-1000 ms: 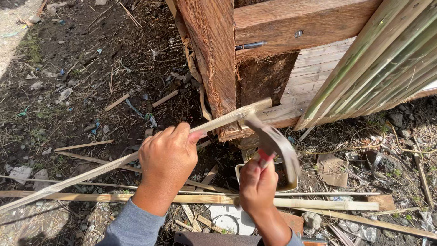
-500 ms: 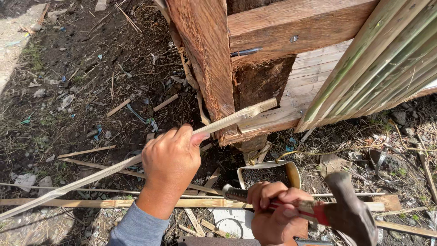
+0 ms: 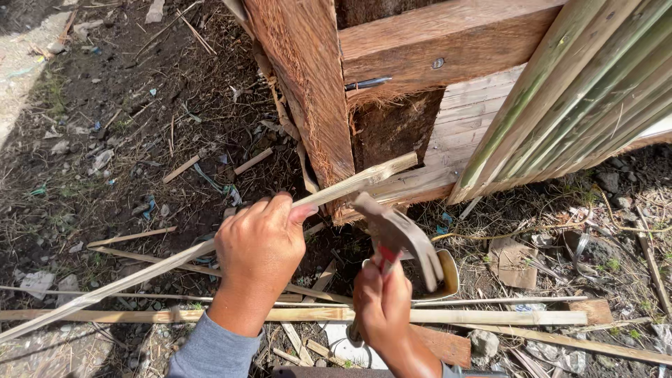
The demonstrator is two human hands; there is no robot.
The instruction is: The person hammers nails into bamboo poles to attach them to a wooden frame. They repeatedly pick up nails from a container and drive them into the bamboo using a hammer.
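1. The left hand (image 3: 259, 252) is closed around a thin bamboo strip (image 3: 210, 246), thumb stretched along it, pressing its far end against the wooden post (image 3: 308, 84) and the rail at its foot
2. The right hand (image 3: 385, 308) is clenched on a hammer (image 3: 395, 234) with a red grip, its head raised just beside the strip's end
3. Risk: the left thumb lies near the hammer's path, so an off-line blow could hit it
4. Risk: the strip is thin and looks dry; a hard strike could split it or knock it off the post
5. Around: a small tin (image 3: 448, 276) sits just behind the hammer, loose slats (image 3: 490, 318) lie across the ground, and bamboo fencing (image 3: 581, 98) leans at right, crowding the swing
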